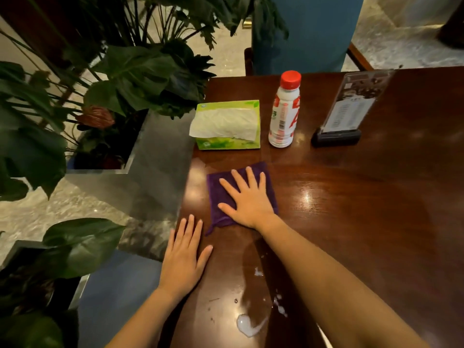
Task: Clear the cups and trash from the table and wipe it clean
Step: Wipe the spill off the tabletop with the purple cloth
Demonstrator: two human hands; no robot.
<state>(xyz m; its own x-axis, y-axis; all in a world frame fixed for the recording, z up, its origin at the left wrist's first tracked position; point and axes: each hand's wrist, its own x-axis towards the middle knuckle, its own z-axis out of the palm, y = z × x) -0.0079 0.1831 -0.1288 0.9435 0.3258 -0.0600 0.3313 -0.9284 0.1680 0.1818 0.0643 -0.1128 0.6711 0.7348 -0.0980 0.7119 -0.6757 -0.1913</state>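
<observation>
A purple cloth (pixel 218 194) lies flat on the dark wooden table (pixel 364 209), near its left edge. My right hand (pixel 247 199) presses on the cloth with its fingers spread and straight. My left hand (pixel 184 259) rests flat on the table's left edge, just below and left of the cloth, holding nothing. A white spilled puddle (pixel 247 326) and several white splashes (pixel 278 303) lie on the table near the front, between my two forearms.
Behind the cloth stand a green tissue box (pixel 227 125), a white bottle with a red cap (pixel 285 111) and a clear menu stand (pixel 349 111). Leafy plants in grey planters (pixel 140 76) border the table's left side. A blue chair (pixel 303 33) stands at the far edge.
</observation>
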